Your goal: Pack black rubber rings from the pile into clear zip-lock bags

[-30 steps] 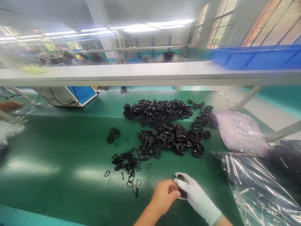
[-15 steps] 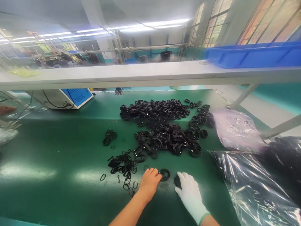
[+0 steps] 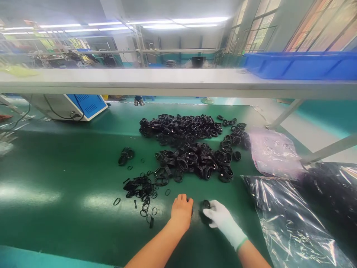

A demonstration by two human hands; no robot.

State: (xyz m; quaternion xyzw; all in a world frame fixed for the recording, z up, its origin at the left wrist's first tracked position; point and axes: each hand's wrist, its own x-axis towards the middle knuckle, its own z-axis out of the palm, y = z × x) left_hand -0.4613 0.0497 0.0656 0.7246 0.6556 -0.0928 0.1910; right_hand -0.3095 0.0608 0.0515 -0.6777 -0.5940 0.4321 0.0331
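Observation:
My bare left hand (image 3: 182, 213) is closed low over the green mat. A black edge shows beside its fingers, most of it hidden, seemingly a coiled cable. My right hand (image 3: 221, 220), in a white glove, grips a black cable coil (image 3: 205, 213) standing on its edge, thumb on the near side. To the left of my hands lies a loose heap of small black bands (image 3: 142, 188). Beyond them is a pile of black cable coils (image 3: 192, 162), with a second pile of coils (image 3: 178, 126) farther back.
A few coils (image 3: 126, 155) lie apart at left. Clear plastic bags (image 3: 295, 219) and a pinkish bag (image 3: 275, 152) cover the right side. A white shelf (image 3: 167, 80) crosses overhead, bearing a blue bin (image 3: 301, 67). A blue-and-white machine (image 3: 86, 106) stands back left.
The coil that lay flat by my left hand is now mostly hidden behind its fingers. My right hand has turned its coil onto edge. A small black piece now lies below the bands.

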